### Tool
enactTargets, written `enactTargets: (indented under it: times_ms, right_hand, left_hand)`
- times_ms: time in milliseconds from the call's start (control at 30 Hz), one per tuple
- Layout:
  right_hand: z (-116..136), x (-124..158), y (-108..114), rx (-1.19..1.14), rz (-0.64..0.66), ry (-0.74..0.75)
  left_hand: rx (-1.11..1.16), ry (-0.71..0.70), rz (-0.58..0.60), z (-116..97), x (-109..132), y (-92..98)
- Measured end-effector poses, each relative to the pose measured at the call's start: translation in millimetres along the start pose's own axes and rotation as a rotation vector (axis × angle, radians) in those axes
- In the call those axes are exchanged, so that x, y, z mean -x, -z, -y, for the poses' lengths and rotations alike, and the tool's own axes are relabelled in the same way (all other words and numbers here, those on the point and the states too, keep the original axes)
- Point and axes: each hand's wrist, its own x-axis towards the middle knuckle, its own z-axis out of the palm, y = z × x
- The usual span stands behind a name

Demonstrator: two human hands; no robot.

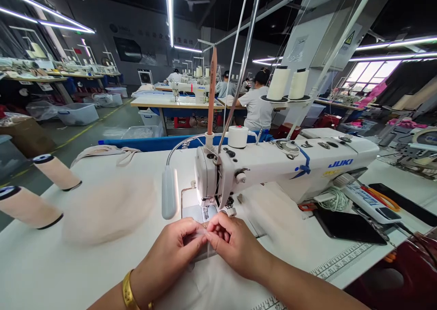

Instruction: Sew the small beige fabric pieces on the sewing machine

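My left hand (170,251), with a gold bangle on its wrist, pinches a piece of thin pale fabric (205,280). Meeting it fingertip to fingertip, my right hand (237,246) pinches the same fabric, its fingers curled. Both are just in front of the presser foot (206,212) of a white sewing machine (280,169). Fabric drapes down from the fingers towards me; the exact edge being gripped is hidden. A lit lamp (170,191) hangs left of the needle area.
Blurred beige fabric (109,205) lies at left, near two thread cones (56,171). More beige fabric (273,214) lies under the machine arm. At right are a black phone (348,226), orange-handled scissors (384,198) and a coil of cord (334,200). A co-worker (259,105) sits ahead.
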Motion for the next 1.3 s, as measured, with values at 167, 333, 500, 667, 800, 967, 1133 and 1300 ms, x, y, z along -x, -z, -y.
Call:
enactTargets:
  times_ms: [167,333,500,667,800,967,1133,1300]
  right_hand:
    - [-2.9,1.5,-1.4,0.081,-0.046,0.065]
    - [-4.2,2.1,-2.6,0.112,-0.072,0.093]
    - [-3.3,1.7,-2.2,0.129,-0.089,0.115]
    - [-3.2,2.6,-2.1,0.157,-0.091,0.115]
    - [-2.9,2.8,-2.6,0.152,-0.086,0.082]
    - [-2.0,2.9,-2.7,0.171,-0.079,0.038]
    - [-5.1,2.3,-4.8,0.181,-0.07,0.017]
    - [-9.7,-3.1,-9.9,0.304,-0.081,-0.033]
  left_hand:
    - [-0.004,-0.005,-0.026,-2.6,0.2,-2.9]
    - [0.133,0.044,0.014,-4.8,-0.3,-4.0]
    - [0.217,0.099,0.024,-6.0,0.1,-5.1]
    - [0.149,0.041,-0.042,-5.3,1.0,-6.6]
    - [0.207,0.072,-0.045,-9.6,0.2,-7.0]
    - [0.294,0.115,-0.012,-13.9,0.2,-7.6]
    - [0.212,0.121,0.006,-7.2,0.8,-7.9]
    - [-0.169,-0.068,-0.117,1.6,-2.8,-11.8]
